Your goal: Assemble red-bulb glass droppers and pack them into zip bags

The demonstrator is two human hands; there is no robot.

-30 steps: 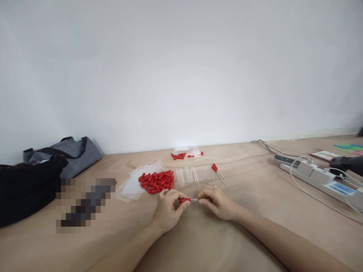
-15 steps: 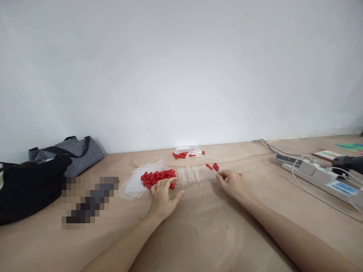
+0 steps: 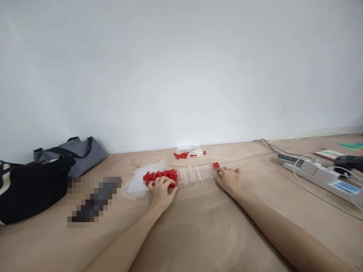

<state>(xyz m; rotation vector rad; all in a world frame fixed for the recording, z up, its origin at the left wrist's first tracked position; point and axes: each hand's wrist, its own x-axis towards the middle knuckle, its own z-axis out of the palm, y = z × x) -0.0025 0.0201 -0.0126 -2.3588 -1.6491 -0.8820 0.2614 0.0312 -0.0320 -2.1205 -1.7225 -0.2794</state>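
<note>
My left hand rests its bent fingers on a pile of red rubber bulbs, thumb apart from the fingers; no bulb is visibly gripped. Beside the pile, thin clear tubes lie side by side in a row. At the row's right end my right hand has its fingers closed at two red dropper bulbs lying close together. The fingertips partly hide these bulbs and whatever tubes are under them.
Clear plastic bags lie under and beside the pile. Farther back are more red bulbs and another bag. A power strip with cables stands right; a black bag and striped bag stand left, near a blurred dark object.
The loose bulb at the row's right end now lies against the other one, by my right fingers. My right hand moved slightly inward and forward. My left thumb drew closer to the pile.
</note>
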